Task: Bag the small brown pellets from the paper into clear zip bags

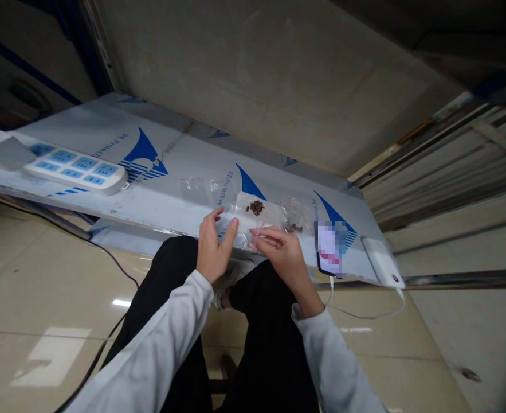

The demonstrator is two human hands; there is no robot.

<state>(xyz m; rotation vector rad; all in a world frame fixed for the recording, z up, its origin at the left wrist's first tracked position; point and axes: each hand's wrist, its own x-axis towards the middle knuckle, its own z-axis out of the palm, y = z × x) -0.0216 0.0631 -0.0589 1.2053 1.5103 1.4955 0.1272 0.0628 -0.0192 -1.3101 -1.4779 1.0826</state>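
Observation:
Pinched between the fingertips of my right hand (282, 252) is a small clear plastic bag (253, 237) with a pinkish-red edge. Just to its left is my left hand (215, 244), thumb and fingers apart; whether it touches the bag is hard to see. Beyond both hands, a loose pile of small brown pieces (256, 207) lies on a white sheet (274, 213). Another clear bag (306, 215) with similar brown pieces (294, 228) rests to the right of the sheet. Flat clear bags (195, 189) lie behind my left hand.
The bench (171, 201) has a blue-printed protective film. A white power strip (78, 163) sits at its left. On the right are a phone (330, 252) on a cable and a white power bank (382, 262). A wall (253, 74) rises behind.

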